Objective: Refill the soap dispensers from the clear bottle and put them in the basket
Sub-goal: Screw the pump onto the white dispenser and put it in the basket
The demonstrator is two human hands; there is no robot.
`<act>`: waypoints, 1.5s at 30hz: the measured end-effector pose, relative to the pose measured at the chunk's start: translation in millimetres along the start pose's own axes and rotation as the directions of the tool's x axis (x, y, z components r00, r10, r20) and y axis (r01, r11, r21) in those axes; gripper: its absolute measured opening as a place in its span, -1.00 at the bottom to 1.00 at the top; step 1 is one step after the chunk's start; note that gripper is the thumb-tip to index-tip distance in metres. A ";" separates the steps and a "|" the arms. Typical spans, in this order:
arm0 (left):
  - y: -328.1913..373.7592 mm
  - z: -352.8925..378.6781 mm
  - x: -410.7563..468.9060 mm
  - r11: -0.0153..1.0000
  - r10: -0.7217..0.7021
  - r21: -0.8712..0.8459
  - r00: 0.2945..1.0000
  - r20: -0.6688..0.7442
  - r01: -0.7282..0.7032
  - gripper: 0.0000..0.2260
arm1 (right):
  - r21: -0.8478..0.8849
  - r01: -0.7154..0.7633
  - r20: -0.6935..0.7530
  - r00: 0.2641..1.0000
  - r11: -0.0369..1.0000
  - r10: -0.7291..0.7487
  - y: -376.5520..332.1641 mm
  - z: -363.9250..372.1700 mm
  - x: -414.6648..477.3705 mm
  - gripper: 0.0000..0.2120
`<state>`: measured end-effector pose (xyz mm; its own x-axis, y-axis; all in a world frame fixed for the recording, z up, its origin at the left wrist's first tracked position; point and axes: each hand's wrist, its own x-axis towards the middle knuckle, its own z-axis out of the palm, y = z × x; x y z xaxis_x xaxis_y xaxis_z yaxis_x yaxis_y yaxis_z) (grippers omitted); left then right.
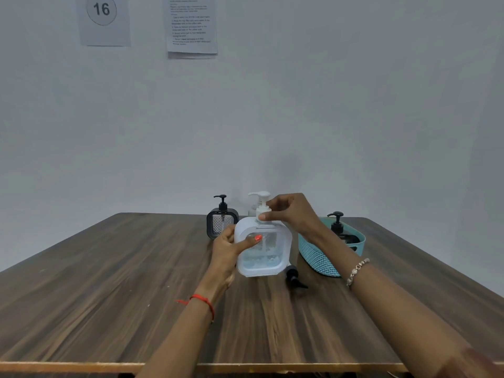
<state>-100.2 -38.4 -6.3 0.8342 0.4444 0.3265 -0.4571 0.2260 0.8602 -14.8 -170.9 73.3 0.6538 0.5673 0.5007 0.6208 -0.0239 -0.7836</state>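
Observation:
A white soap dispenser (268,255) with a clear window stands on the wooden table (109,296). My left hand (231,246) grips its left side, thumb across the window. My right hand (291,211) pinches the collar of its white pump (262,205) at the neck. A black dispenser (221,223) stands behind to the left. Another black dispenser (341,231) sits inside the teal basket (319,255) on the right. A clear bottle (252,208) with a white pump is mostly hidden behind the white dispenser.
A loose black pump head (294,278) lies on the table just right of the white dispenser, in front of the basket. The wall rises right behind the table's far edge, with two paper sheets (191,25) pinned high up.

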 end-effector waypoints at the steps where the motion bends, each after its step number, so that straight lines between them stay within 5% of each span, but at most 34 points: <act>1: -0.9 0.6 0.3 1.000 -0.002 0.001 1.000 -0.007 0.002 -0.66 | -0.018 -0.004 -0.059 0.998 1.000 0.003 1.7 4.1 -1.6 -0.74; 6: -6.1 4.1 -0.3 1.000 -0.025 -0.017 0.999 -0.025 0.025 -0.69 | -0.089 -0.013 -0.175 0.984 0.996 -0.003 9.9 15.4 -6.5 -0.69; 10: -7.3 4.6 -1.0 0.998 -0.047 -0.053 0.999 -0.020 0.046 -0.72 | 0.074 -0.058 -0.040 0.997 0.996 0.061 7.7 6.4 -4.5 -0.77; 14: -5.7 4.5 0.2 0.996 -0.055 -0.070 0.998 -0.003 0.055 -0.68 | 0.200 -0.115 0.115 0.989 0.973 0.093 6.0 -3.2 -2.8 -0.62; 22: -6.8 7.2 0.3 0.998 -0.055 -0.032 0.998 -0.012 0.054 -0.71 | -0.086 -0.104 -0.027 0.994 0.991 0.102 9.5 8.5 -3.4 -0.69; 24: -7.7 6.0 -0.7 0.997 -0.066 -0.039 0.998 -0.018 0.066 -0.69 | 0.046 -0.119 0.007 0.993 0.992 0.119 8.6 6.5 -3.6 -0.91; 27: -8.1 4.2 -1.2 0.995 -0.085 -0.047 0.996 -0.028 0.083 -0.64 | 0.295 -0.162 0.057 0.987 0.942 0.152 11.7 0.5 -3.1 -0.64; 30: -7.0 4.5 -1.5 0.995 -0.086 -0.050 0.996 -0.030 0.084 -0.65 | 0.184 -0.183 0.046 0.983 0.966 0.177 15.7 0.7 -2.2 -0.90; 33: -6.4 5.7 -2.0 0.996 -0.083 -0.038 0.996 -0.035 0.081 -0.67 | 0.126 -0.183 0.007 0.983 0.975 0.184 18.7 1.7 -1.2 -0.82; 37: -7.9 4.7 -2.9 0.995 -0.090 -0.048 0.995 -0.037 0.088 -0.69 | 0.278 -0.211 0.198 0.967 0.937 0.159 17.1 -2.3 -1.9 -0.69; 42: -9.2 8.5 -4.9 0.996 -0.087 -0.004 0.996 -0.037 0.087 -0.70 | 0.032 -0.184 0.032 0.983 0.982 0.183 21.1 5.7 -4.5 -0.54; 45: -8.9 8.9 -7.4 0.995 -0.102 -0.002 0.994 -0.034 0.102 -0.71 | -0.076 -0.175 0.084 0.980 0.982 0.181 17.8 8.0 -5.1 -0.63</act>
<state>-99.5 -51.4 -12.9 0.8653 0.4485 0.2237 -0.3704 0.2717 0.8883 -10.6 -167.6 53.8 0.7165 0.6208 0.3180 0.5282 -0.1851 -0.8287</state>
